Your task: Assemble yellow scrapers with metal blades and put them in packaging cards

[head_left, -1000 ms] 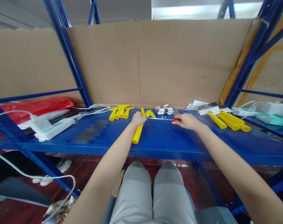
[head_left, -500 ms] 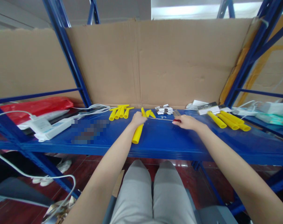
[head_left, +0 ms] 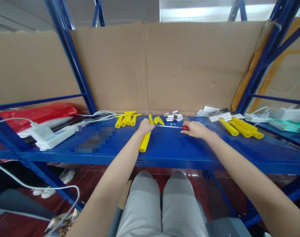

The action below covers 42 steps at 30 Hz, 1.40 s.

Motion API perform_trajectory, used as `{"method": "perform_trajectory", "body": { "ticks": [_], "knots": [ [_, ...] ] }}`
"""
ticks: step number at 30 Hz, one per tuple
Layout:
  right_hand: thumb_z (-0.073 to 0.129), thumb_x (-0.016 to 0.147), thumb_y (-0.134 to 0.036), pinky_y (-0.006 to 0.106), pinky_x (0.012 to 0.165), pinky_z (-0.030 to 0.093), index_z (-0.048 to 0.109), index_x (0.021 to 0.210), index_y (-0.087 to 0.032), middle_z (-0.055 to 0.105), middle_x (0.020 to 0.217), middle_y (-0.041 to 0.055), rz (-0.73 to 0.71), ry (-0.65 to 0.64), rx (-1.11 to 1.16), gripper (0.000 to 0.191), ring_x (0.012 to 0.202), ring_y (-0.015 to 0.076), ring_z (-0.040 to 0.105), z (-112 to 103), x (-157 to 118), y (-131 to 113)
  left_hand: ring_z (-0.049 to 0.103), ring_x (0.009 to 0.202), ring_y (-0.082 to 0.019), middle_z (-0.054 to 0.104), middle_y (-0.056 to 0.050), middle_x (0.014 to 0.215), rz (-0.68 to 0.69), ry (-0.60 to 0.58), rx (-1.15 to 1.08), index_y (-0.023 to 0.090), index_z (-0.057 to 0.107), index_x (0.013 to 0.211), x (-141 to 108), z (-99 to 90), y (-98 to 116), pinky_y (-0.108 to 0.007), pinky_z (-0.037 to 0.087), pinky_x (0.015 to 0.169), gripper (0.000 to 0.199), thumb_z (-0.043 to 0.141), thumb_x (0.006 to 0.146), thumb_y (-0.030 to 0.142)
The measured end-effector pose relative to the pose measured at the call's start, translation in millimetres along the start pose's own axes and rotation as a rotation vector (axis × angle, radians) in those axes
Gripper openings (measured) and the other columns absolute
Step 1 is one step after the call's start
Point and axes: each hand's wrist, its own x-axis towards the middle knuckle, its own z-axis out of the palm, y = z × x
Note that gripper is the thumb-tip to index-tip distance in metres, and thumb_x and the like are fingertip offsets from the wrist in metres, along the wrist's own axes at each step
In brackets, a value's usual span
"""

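My left hand [head_left: 146,126] is closed around a yellow tube [head_left: 145,142] that lies on the blue shelf, its open end toward me. My right hand [head_left: 193,129] grips the red handle of a screwdriver [head_left: 170,126]. The long thin shaft lies level and points left, its tip reaching the tube beside my left fingers. The tip itself is too small to make out. Just behind the tube are small yellow pieces [head_left: 159,120]. Tiny metal parts [head_left: 173,124] lie behind the shaft, near a stack of white-and-black packets [head_left: 174,116].
Several yellow T-shaped pieces [head_left: 128,119] lie left of my hands. Yellow tubes [head_left: 241,128] rest at the right by a white-and-black box [head_left: 219,115]. A white power strip [head_left: 56,137] with cables and a red bag [head_left: 41,115] are far left. Cardboard [head_left: 189,65] walls the back.
Both hands keep their places and grips. The red handle shows slightly more in my right fingers, and the view has shifted a little.
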Motion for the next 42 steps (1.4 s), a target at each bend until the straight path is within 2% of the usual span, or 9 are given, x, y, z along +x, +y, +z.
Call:
{"method": "perform_trajectory", "body": {
  "ticks": [3,8,21,26,29,32,37,39,42],
  "knots": [
    [0.050,0.093,-0.028,0.028,0.067,0.040,0.063,0.103,-0.017,0.074,0.094,0.0110,-0.021,0.046,-0.049,0.021,0.087,0.0234,0.068,0.6,-0.3,3.6,0.072,0.085,-0.026,0.074,-0.017,0.092,0.014,-0.025,0.079,0.005,0.071,0.095,-2.8,-1.8,2.7,-0.026,0.052,0.068,0.022,0.060,0.078,0.015],
    [0.046,0.095,-0.035,0.028,0.067,0.039,0.068,0.096,-0.017,0.074,0.096,0.0115,-0.050,0.102,-0.063,0.028,0.088,0.0235,0.068,2.8,-1.1,9.3,0.072,0.082,-0.025,0.074,-0.017,0.092,0.034,-0.030,0.093,0.004,0.071,0.098,-5.0,-3.1,5.9,-0.024,0.051,0.066,0.024,0.058,0.080,0.014],
    [0.048,0.094,-0.044,0.027,0.067,0.040,0.071,0.095,-0.018,0.074,0.091,0.0113,0.041,0.008,-0.002,0.035,0.085,0.0241,0.068,4.2,1.2,8.9,0.070,0.076,-0.022,0.073,-0.013,0.085,0.039,0.014,-0.014,0.006,0.072,0.092,6.7,4.9,-3.0,-0.024,0.049,0.062,0.020,0.061,0.078,0.016],
    [0.050,0.093,-0.044,0.027,0.067,0.041,0.071,0.096,-0.020,0.075,0.091,0.0100,0.075,-0.019,0.035,0.032,0.086,0.0233,0.068,5.4,3.3,9.4,0.061,0.056,-0.014,0.070,-0.008,0.076,-0.023,-0.032,-0.216,0.006,0.070,0.091,9.6,8.1,-1.4,-0.023,0.048,0.054,0.017,0.063,0.076,0.013],
    [0.050,0.092,-0.044,0.027,0.065,0.041,0.071,0.097,-0.020,0.075,0.091,0.0105,0.106,-0.028,0.030,0.033,0.086,0.0240,0.068,6.8,4.6,10.8,0.056,0.050,-0.010,0.068,-0.005,0.073,-0.048,-0.113,-0.406,0.007,0.068,0.101,2.6,6.8,4.2,-0.022,0.047,0.050,0.025,0.062,0.077,0.010],
    [0.050,0.091,-0.043,0.027,0.064,0.041,0.072,0.097,-0.020,0.074,0.088,0.0102,0.125,-0.024,0.022,0.032,0.084,0.0237,0.069,8.6,5.5,13.4,0.056,0.052,-0.009,0.068,-0.004,0.077,-0.005,-0.166,-0.486,0.010,0.065,0.112,-3.2,7.0,6.7,-0.020,0.047,0.049,0.038,0.060,0.075,0.005],
    [0.053,0.090,-0.041,0.027,0.065,0.042,0.072,0.097,-0.020,0.074,0.089,0.0100,0.147,-0.050,0.037,0.029,0.085,0.0234,0.069,9.1,5.9,16.3,0.066,0.066,-0.015,0.070,-0.009,0.100,0.061,-0.114,-0.275,0.011,0.056,0.130,1.3,11.4,1.5,-0.024,0.053,0.058,0.059,0.060,0.071,0.002],
    [0.055,0.090,-0.041,0.027,0.065,0.043,0.072,0.095,-0.020,0.074,0.089,0.0102,0.146,-0.066,0.046,0.028,0.084,0.0235,0.069,8.8,6.0,16.9,0.070,0.082,-0.022,0.070,-0.012,0.106,0.106,-0.067,-0.081,0.009,0.059,0.126,4.8,12.7,-1.0,-0.029,0.055,0.071,0.055,0.062,0.072,0.005],
    [0.058,0.088,-0.041,0.027,0.064,0.042,0.072,0.092,-0.020,0.075,0.089,0.0102,0.137,-0.078,0.053,0.026,0.083,0.0233,0.068,10.1,6.7,19.1,0.066,0.107,-0.028,0.070,-0.014,0.112,0.193,-0.014,0.170,0.009,0.066,0.116,7.1,13.8,-3.1,-0.031,0.050,0.090,0.041,0.063,0.075,0.010]
  ]
}}
